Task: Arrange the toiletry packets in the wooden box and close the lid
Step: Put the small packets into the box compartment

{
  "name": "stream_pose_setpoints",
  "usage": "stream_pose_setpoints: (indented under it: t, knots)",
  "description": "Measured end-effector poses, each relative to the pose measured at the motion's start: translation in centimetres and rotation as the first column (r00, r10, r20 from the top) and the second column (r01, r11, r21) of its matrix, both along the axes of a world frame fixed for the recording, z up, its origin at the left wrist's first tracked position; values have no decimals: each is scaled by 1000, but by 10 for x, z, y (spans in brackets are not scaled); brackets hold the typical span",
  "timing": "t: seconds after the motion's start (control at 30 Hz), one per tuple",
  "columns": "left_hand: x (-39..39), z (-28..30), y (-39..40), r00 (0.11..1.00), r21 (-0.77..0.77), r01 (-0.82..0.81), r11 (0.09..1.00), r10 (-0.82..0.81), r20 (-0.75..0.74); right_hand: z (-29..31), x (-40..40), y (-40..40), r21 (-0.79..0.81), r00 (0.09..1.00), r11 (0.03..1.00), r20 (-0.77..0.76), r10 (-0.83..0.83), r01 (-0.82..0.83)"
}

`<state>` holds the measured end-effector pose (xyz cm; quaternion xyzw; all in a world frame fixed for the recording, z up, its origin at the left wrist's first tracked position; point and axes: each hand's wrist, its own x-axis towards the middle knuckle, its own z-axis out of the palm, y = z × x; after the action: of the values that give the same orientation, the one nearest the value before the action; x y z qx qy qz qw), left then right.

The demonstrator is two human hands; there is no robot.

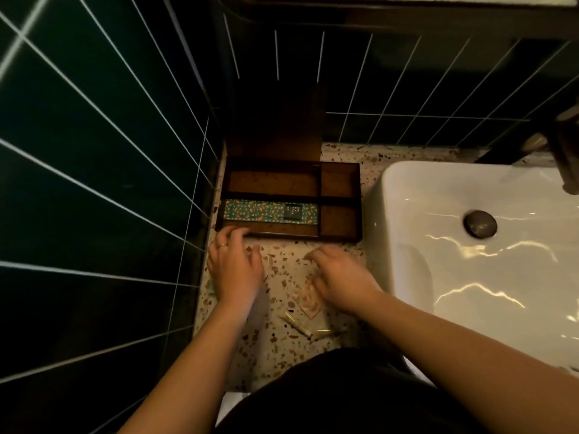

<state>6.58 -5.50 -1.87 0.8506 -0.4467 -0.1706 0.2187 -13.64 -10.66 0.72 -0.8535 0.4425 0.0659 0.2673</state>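
Note:
A dark wooden box (340,183) with several compartments stands open on the terrazzo counter (282,255), its lid (275,120) upright against the tiled wall. A long green patterned packet (257,211) lies in the front left compartment. My left hand (233,264) hovers just in front of the box, fingers spread, tips near its front edge. My right hand (340,277) rests palm down on the counter, fingers apart, partly over a pale patterned packet (308,303). Two small cream tubes (300,325) lie nearer to me.
A white sink basin (438,230) with a dark drain plug (480,223) fills the right side, close to the box. Dark green tiled walls (94,183) close in the left and back. A metal tap (567,145) juts in at the right edge.

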Motion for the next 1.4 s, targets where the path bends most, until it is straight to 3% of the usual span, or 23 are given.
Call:
stream_pose_setpoints:
  t: [0.17, 0.3, 0.4, 0.57, 0.77, 0.9, 1.17, 1.4]
  knots:
    - [13, -18, 26, 997, 219, -56, 974, 65, -32, -22, -3, 15, 2, 962, 981, -196, 189, -193]
    - [20, -26, 31, 999, 285, -41, 958, 42, 3, -34, -12, 17, 31, 905, 952, -304, 298, -304]
    - [23, -27, 29, 998, 276, -52, 960, 60, -21, -35, -11, 16, -21, 900, 950, -328, 287, -311]
    - [22, -26, 25, 979, 205, -35, 978, 75, -191, -33, -6, 9, -32, 922, 981, -347, 169, -192]
    - [15, -19, 25, 944, 139, -8, 990, 53, -326, -34, -5, 6, 141, 966, 990, -253, 52, -16]
    - [16, -4, 15, 909, 32, -34, 999, 44, -415, -16, -1, -5, 237, 992, 965, -84, -98, 115]
    - [36, 30, -48, 940, -174, -98, 980, 33, -341, 37, 34, -60, 174, 924, 950, 242, -297, 260]
    - [44, 17, -89, 969, -119, -4, 993, -26, -247, 25, 73, -104, 71, 956, 972, 176, -234, 225]
